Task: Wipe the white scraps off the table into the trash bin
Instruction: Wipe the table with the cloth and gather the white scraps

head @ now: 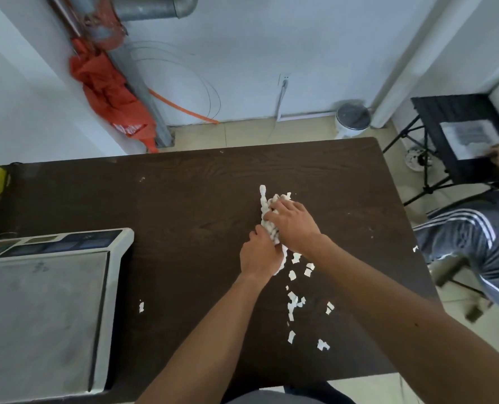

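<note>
Two bare forearms are reaching in from the lower edge over the dark brown wood-grain table (pixel 184 199), and loose white torn paper scraps (pixel 292 304) are lying scattered between them, trailing toward the near edge; one scrap (pixel 141 307) is sitting apart to the left. Farther out, the left hand (pixel 260 252) and the right hand (pixel 293 221) are pressing together around a heaped ridge of white scraps (pixel 267 208), the left curled against its near side, the right lying flat over the top with fingers bent onto the paper. Part of the ridge is sticking out beyond the right hand's fingertips. A grey-and-white flat weighing scale (pixel 44 301) is resting on the left part of the table. A small white round trash bin with a grey lid (pixel 352 119) is standing on the tiled floor beyond the far right corner of the table, by the wall. A second person in grey striped trousers (pixel 472 237) is sitting to the right.
</note>
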Demonstrator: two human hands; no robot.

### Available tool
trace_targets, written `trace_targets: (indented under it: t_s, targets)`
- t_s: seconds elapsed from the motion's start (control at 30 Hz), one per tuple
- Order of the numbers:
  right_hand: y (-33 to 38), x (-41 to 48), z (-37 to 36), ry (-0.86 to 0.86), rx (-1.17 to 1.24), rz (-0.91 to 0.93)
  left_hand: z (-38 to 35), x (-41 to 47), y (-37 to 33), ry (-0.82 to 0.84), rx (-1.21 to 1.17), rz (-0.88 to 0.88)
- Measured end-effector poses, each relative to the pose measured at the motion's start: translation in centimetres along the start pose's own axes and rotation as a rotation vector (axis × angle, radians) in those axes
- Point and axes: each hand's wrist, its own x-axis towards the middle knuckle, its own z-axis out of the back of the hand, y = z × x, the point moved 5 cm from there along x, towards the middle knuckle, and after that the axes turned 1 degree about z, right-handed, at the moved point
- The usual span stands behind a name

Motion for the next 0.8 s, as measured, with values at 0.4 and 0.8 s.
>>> trace_targets:
  t_s: [0.4, 0.8]
  targets:
    - [8.1, 6.0, 0.5, 0.071, -0.208, 0.332, 3.2, -0.2, 6.9, -0.115, -0.169, 0.237]
    - [16.0, 14.4, 1.0, 0.09, -0.198, 0.476, 9.6, 2.8, 14.8, -0.156, -0.06, 0.338]
